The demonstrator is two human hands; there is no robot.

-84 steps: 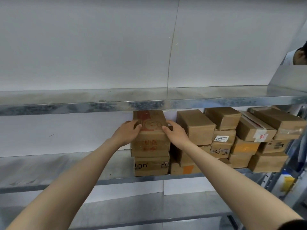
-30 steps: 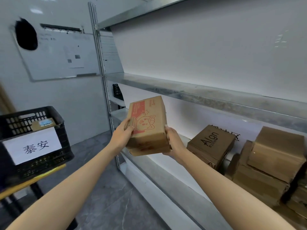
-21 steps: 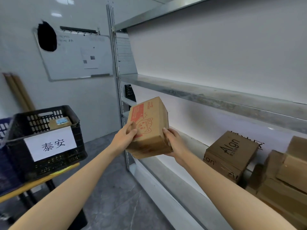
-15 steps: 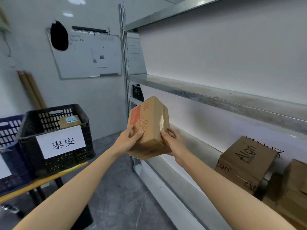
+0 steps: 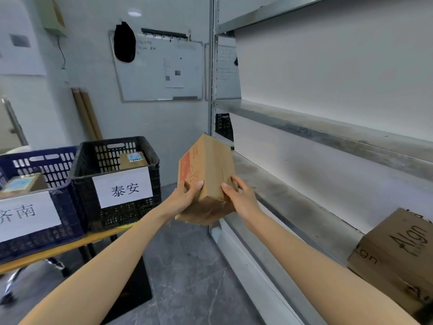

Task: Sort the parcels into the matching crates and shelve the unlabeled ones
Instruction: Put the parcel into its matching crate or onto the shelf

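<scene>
- While both bare arms reach forward, the left hand [image 5: 186, 199] and the right hand [image 5: 243, 200] hold a cardboard parcel [image 5: 210, 167] in the air between them.
- The parcel is tilted, one corner uppermost, and the face turned to the left carries red print (a cartoon drawing, from where I stand).
- Left fingers [image 5: 196, 184] curl over its lower left edge and right fingers [image 5: 227, 186] clamp the plain right side, so each hand is grasping the parcel.
- It hangs above the grey floor [image 5: 187, 277], between the metal shelf [image 5: 293, 202] on the right and the table [image 5: 70, 245] on the left, touching neither.
- On the table stands a black crate [image 5: 121, 215] labelled 泰安, and a blue crate [image 5: 46, 158] labelled 济南 is just beside it on the left.
- Each crate has a small stickered box inside.
- A brown Align box [image 5: 398, 252] sits on the shelf at the far right, well apart from the hands.
</scene>
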